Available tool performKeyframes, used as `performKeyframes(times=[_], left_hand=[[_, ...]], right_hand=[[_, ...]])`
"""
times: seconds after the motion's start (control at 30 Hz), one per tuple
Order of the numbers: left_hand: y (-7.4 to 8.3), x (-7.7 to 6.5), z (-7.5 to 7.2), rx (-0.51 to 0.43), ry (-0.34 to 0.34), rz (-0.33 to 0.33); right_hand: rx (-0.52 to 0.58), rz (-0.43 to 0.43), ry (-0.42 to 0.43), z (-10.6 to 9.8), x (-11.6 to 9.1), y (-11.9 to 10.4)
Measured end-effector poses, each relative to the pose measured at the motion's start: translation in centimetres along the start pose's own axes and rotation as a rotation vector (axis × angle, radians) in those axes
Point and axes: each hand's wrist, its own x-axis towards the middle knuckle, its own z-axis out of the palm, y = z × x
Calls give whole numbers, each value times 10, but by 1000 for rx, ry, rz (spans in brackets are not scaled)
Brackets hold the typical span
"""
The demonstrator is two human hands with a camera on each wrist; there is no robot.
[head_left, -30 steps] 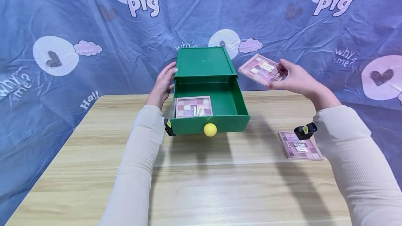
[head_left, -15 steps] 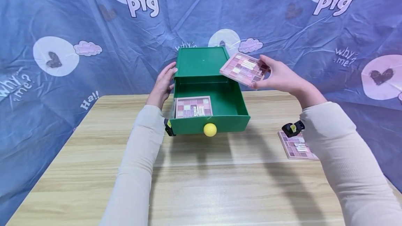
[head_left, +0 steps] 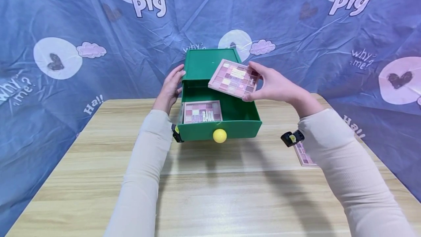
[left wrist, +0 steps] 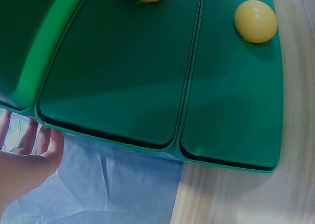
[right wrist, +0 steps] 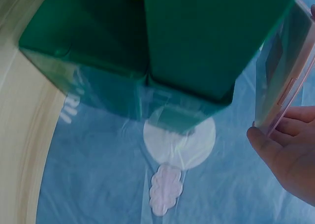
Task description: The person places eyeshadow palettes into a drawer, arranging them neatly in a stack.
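Observation:
A green drawer cabinet stands on the table with its top drawer pulled out, a yellow knob on its front. In the drawer's left half lies an eyeshadow palette. My right hand pinches a second palette by its right end, thumb at the near edge. That palette is tilted and overlaps the back of the open drawer in the head view. My left hand rests along the cabinet's left side; in the left wrist view its fingertips touch the side edge.
Another palette lies on the wooden table at the right, partly hidden by the right sleeve. Lower drawers with yellow knobs show in the left wrist view. A blue printed cloth hangs behind the table.
My right hand has carried its palette leftward, from right of the cabinet to over the open drawer. The right sleeve now covers more of the table palette. My left hand stays put.

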Motion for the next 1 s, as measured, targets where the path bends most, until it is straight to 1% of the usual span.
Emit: performKeyframes(times=[0.37,0.63,0.87,1.0], left_hand=[[-2,1,-1,-14,-8,0],[-2,0,-1,-15,2,5],[-2,0,-1,-15,-2,14],[-2,0,-1,-17,1,17]], right_hand=[[35,-53,-80,22,3,-14],[8,-93,-127,34,5,-19],[21,-103,-178,43,10,-21],[-10,-124,-199,49,14,-20]])
